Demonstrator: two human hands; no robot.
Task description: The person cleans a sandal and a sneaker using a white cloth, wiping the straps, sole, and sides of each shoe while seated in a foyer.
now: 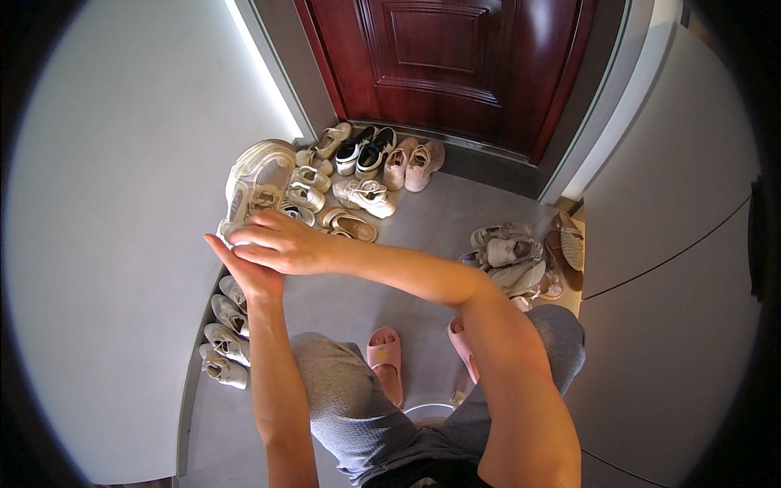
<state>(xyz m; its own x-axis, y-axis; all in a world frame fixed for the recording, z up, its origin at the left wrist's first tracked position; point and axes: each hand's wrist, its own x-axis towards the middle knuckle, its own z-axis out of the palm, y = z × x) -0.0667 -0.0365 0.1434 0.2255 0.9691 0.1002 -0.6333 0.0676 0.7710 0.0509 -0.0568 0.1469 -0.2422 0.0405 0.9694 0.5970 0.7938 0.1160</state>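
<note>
A white and grey sneaker [261,174] is held up at the left, its toe pointing away from me. My left hand [253,274] is under the heel end, its thumb or a finger sticking out to the left. From the right, my right hand [284,243] reaches across over the left one, with its fingers at the heel opening; its fingertips are partly hidden. Just beyond the sneaker stand white shoes [308,196] in a row. Strappy tan sandals [351,226] lie on the floor to the right of the held shoe.
Black-and-white sneakers [368,152] and pink sneakers [415,163] stand before a dark red door [439,55]. Several pale shoes [227,341] line the left wall [122,244]. More shoes [509,250] are piled at the right. My feet wear pink slides [384,351].
</note>
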